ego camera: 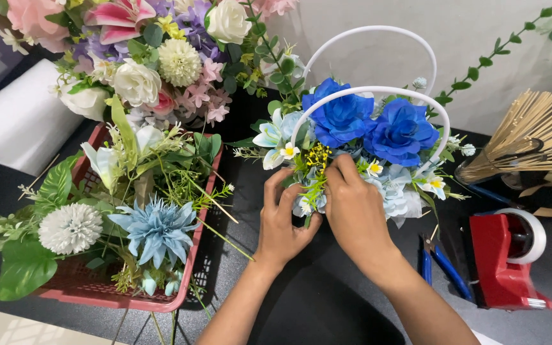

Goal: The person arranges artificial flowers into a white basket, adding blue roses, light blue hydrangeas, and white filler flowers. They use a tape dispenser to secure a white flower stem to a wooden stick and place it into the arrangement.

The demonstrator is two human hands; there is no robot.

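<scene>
Both hands work at the front of the blue flower arrangement (365, 137), near the surface's middle. The left hand (282, 220) pinches a green stem (314, 195); the right hand (352, 207) presses into the blooms, fingers curled. A red basket (161, 300) of loose flowers sits left, a red tape dispenser (506, 259) right.

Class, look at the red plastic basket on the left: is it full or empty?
Full. The red basket is heaped with loose artificial stems: a pale blue flower, a white pompom flower and green leaves.
</scene>
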